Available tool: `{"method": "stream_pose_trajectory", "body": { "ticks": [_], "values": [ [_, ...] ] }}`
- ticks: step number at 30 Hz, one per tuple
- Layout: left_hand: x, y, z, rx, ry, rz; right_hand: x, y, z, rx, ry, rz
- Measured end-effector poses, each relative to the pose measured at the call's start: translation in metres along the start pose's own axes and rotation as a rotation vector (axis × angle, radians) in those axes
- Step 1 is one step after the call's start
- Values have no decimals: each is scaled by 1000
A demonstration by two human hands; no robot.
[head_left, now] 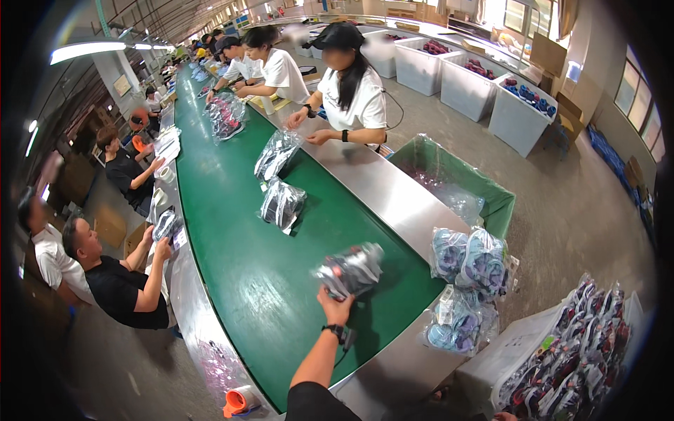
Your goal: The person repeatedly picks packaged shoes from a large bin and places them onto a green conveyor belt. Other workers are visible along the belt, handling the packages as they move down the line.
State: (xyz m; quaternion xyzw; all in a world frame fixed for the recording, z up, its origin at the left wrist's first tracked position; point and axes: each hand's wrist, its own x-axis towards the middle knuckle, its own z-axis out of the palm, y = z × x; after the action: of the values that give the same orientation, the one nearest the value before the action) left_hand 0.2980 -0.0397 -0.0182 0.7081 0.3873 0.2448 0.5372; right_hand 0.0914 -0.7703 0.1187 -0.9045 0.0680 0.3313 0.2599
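My left hand (335,306) reaches over the near end of the green conveyor belt (246,281). Its fingers are closed on the near side of a clear bag of shoes (349,271), dark and grey with some red, blurred by motion. At the bottom edge, beside a bin of bagged shoes (572,358), just a sliver of my right hand (504,416) shows; its fingers are hidden. Farther up the belt lie a bag of dark shoes (282,205) and another bag of shoes (278,154), the latter by a co-worker's hands.
Bags of light-blue shoes (469,259) are stacked on the metal ledge at right. Behind them stands a green-lined bin (491,186) with plastic inside. An orange-and-white cup-like container (239,401) sits at the near left corner. Co-workers line both sides; one at left holds a bagged shoe (166,224).
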Motion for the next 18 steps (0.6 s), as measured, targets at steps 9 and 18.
{"method": "stream_pose_trajectory", "body": {
  "ticks": [9,18],
  "values": [
    [-119,7,-44,-516,-378,-644,-2,5,22,146,85,-32],
    [-125,7,16,-249,-214,-254,19,-29,14,174,140,-131]
  ]
}}
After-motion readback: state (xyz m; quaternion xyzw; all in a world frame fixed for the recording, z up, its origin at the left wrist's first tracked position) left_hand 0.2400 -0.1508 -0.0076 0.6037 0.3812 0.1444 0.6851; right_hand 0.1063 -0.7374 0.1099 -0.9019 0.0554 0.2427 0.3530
